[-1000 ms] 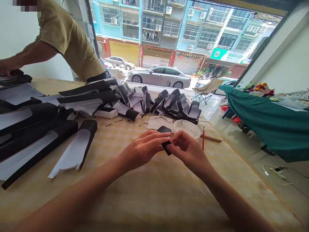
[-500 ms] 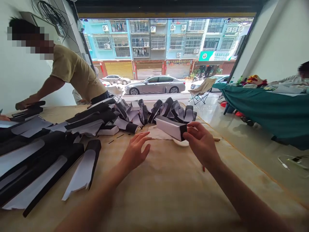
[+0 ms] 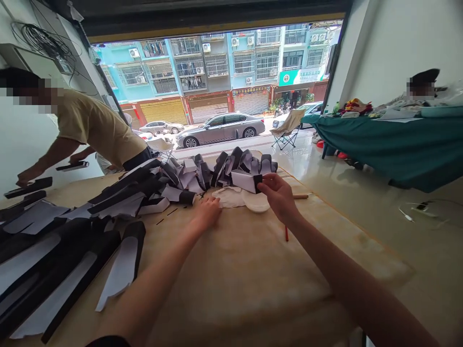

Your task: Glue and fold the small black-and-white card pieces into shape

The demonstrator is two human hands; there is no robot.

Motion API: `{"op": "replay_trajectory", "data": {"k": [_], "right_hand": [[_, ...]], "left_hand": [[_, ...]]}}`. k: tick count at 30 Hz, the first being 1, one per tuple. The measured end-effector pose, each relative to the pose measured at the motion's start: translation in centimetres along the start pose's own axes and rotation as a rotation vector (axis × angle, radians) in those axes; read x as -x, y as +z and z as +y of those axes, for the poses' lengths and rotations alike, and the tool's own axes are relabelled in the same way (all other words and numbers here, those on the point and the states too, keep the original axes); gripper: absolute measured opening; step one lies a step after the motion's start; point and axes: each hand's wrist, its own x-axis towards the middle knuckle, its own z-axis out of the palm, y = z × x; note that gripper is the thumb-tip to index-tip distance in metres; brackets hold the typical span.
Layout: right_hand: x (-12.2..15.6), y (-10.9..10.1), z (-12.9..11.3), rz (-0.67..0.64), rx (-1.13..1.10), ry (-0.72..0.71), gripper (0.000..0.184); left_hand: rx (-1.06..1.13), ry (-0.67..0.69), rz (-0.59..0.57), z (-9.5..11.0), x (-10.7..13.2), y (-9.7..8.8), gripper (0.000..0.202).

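Observation:
My right hand (image 3: 279, 196) pinches the black end of a small white-and-black box-shaped piece (image 3: 243, 180), holding it above the table. Below that piece lie a crumpled white cloth (image 3: 231, 198) and a shallow white dish (image 3: 257, 203). My left hand (image 3: 209, 211) is low over the table at the cloth's left edge, fingers stretched forward and holding nothing that I can see; whether they touch the cloth is unclear. Just beyond both hands lies a heap of similar black-and-white pieces (image 3: 220, 168).
Long black pieces with white paper (image 3: 68, 270) cover the table's left side. A red stick (image 3: 287, 233) and a brown wooden stick (image 3: 301, 196) lie at right. At left, a co-worker (image 3: 97, 127) handles black pieces. A green-covered table (image 3: 376, 149) stands at the far right.
My left hand has moved forward and down to the cloth. My right hand still holds the box-shaped piece. The view has tilted and turned right; the co-worker has lifted black pieces.

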Motion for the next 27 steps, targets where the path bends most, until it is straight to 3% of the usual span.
{"op": "replay_trajectory", "data": {"k": [3, 7, 12, 17, 22, 27], "right_hand": [[0.0, 0.1, 0.3, -0.011, 0.024, 0.000, 0.035], [0.0, 0.1, 0.6, -0.035, 0.047, -0.002, 0.036], [0.5, 0.4, 0.8, -0.120, 0.062, 0.025, 0.035], [1.8, 1.3, 1.4, -0.247, 0.104, 0.065, 0.034], [3.4, 2.2, 2.6, -0.380, 0.412, -0.043, 0.027], [4.7, 2.7, 3.7, -0.497, 0.747, -0.244, 0.020]], "left_hand": [[-0.007, 0.004, -0.012, -0.1, -1.2, 0.2, 0.031], [0.032, 0.005, 0.035, -0.2, -0.9, -0.2, 0.024], [0.088, -0.101, 0.144, -1.5, 1.5, -1.8, 0.021], [0.114, -0.182, 0.155, -3.8, 4.6, -2.5, 0.023], [0.136, -0.171, 0.118, -4.8, 6.4, -3.0, 0.025], [0.151, -0.126, 0.023, -3.9, 6.8, -3.1, 0.025]]}}
